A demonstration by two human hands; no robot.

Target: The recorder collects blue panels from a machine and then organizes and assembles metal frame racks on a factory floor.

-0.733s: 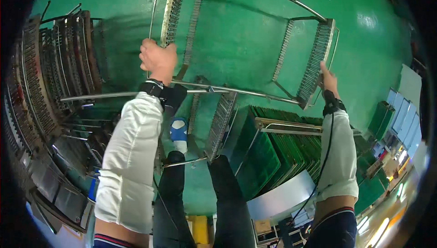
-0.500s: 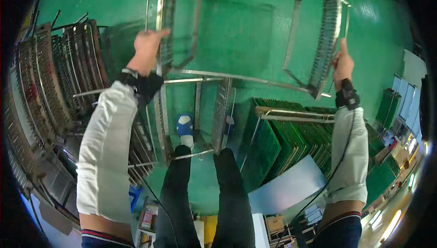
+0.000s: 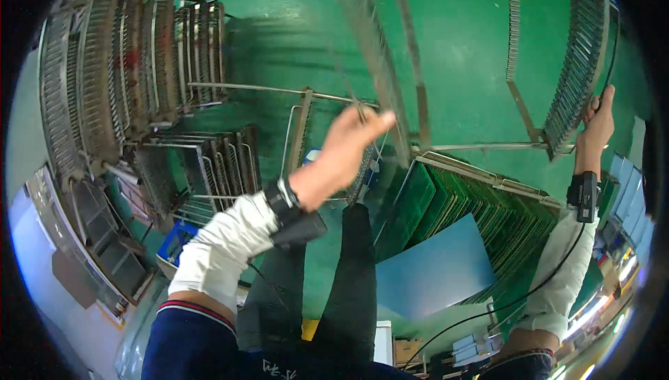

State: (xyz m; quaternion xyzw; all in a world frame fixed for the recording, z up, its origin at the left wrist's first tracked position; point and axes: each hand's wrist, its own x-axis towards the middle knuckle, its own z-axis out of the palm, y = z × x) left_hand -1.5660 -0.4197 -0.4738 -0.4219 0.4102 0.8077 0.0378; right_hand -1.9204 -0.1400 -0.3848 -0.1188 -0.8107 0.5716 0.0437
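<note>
A metal rack with slotted, comb-like sides [image 3: 577, 66] is held between my hands, above the green floor. My left hand [image 3: 341, 150] is closed round a thin rod on the rack's left slotted side, which is smeared by motion. At the far right, my right hand [image 3: 596, 127] is wrapped round the rod outside the right slotted side. A crossbar [image 3: 481, 147] joins the two sides at the near end. Below my left hand, a similar metal rack [image 3: 300, 129] stands by my feet, partly hidden by the hand and forearm.
Several slotted metal racks [image 3: 104, 66] are packed together at the left, with more racks [image 3: 209, 164] nearer. Green boards [image 3: 481, 223] stand in a rack right of my legs, a blue-grey sheet [image 3: 439, 268] leaning before them. A cable runs along my right arm.
Both hands have shifted right with the rack, the left hand much further and nearer to me. The view has turned, so more of the racks on the left shows.
</note>
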